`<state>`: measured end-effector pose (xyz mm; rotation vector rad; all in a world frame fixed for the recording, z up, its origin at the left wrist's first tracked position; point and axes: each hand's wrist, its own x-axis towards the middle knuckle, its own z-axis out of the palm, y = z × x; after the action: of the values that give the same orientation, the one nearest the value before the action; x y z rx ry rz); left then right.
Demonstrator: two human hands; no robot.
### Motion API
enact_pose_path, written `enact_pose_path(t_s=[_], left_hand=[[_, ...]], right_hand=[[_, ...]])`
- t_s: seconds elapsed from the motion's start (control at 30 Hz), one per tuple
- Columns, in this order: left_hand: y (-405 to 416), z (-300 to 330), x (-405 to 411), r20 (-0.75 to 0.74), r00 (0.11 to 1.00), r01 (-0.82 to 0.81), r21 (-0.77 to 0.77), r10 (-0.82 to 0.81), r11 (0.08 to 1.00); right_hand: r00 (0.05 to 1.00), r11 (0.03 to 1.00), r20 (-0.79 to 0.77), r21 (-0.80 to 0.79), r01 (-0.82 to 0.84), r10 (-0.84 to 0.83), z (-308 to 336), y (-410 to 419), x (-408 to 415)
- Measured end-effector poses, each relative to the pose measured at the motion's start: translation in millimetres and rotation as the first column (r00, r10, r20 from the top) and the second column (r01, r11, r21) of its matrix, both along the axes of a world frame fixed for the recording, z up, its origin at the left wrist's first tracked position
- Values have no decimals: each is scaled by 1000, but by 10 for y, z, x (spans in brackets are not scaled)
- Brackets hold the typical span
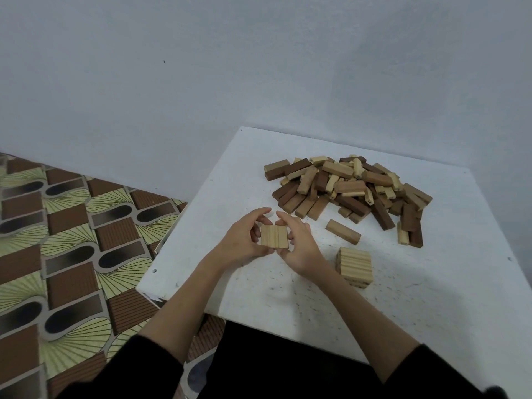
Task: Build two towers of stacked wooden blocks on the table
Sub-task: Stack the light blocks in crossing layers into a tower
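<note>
A white surface (431, 298) fills the lower right of the frame. A heap of loose wooden blocks (354, 191) lies right of centre. A finished short tower (354, 266) stands below it. At centre, left hand (239, 243) and right hand (302, 246) each grip a layer of pale blocks (275, 237), pinched from both sides.

Pale block square (274, 237) held upright; short tower (354, 266) right; perhaps mixed heap (349, 188) behind.

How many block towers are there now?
2. One tower stands alone, near the right arm. The other stack sits between the left hand and right hand, its lower part hidden.
</note>
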<state>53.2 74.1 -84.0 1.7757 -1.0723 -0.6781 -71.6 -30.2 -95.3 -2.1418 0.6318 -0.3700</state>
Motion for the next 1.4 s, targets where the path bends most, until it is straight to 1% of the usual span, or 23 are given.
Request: enact_pose_path(t_s=[0.2,0.47,0.67,0.73,0.8,0.9,1.0,1.17,1.3,1.4], left_hand=[[-3,-16,21,-4,1000,16,25,-16,1000],[2,0,-6,-12,1000,-9,27,10,1000],[-9,53,-21,-54,998,-24,15,25,1000],[-18,91,-25,-24,999,-30,8,30,1000],[-24,164,-39,34,999,-29,-16,29,999],[-71,303,-100,121,993,17,-48,-11,999],[-177,443,-250,173,983,72,-71,-58,995],[-347,536,-568,192,971,163,-84,-145,983],[-491,511,-841,190,955,246,-82,-227,966],[-571,473,-972,201,944,274,-38,-261,961]], right_hand=[[1000,1000,-16,30,10,-9,18,-8,3],[999,999,-48,36,0,1,76,-6,29],[997,1000,-75,29,6,-4,155,6,72],[998,1000,-63,26,5,-3,234,-11,59],[999,1000,-39,-9,-9,8,332,-47,7],[999,996,27,-79,-42,44,501,-129,-140],[997,993,39,-102,-63,67,660,-233,-371],[996,980,7,-180,-83,85,818,-375,-798],[999,986,-40,-163,-35,29,810,-464,-1108],[998,987,-57,-161,4,-13,747,-504,-1262]])
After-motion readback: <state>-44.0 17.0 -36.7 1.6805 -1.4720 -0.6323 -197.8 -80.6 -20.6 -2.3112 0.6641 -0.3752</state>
